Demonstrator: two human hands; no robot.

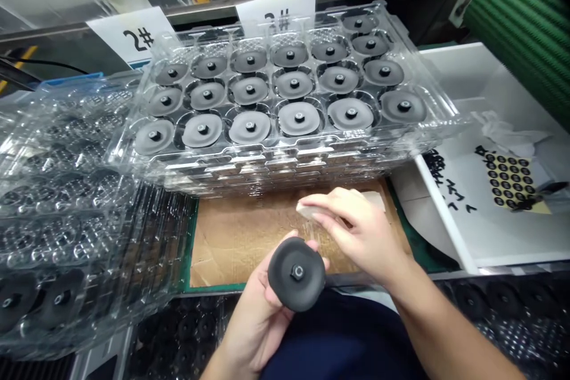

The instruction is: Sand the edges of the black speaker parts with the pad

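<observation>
My left hand [260,309] is closed around the edge of a black rounded disc [285,285] with a small metal-tipped stud at its centre. The stud side faces up toward me. Up and to the right of the disc, my right hand [367,234] pinches a small whitish wiping pad [307,211] between thumb and fingers. A gap separates the pad from the disc. Beneath both hands lies a brown cardboard sheet [222,243]. Beyond them, a clear plastic tray [285,151] on a stack of similar trays holds rows of matching black discs [299,119].
More clear trays [80,190] are piled on the left. To the right, a white bin [490,243] contains small black pieces [452,190] and a sheet of round stickers [510,181]. A green ribbed roller [525,29] hangs at upper right. Paper labels [136,35] stand behind the trays.
</observation>
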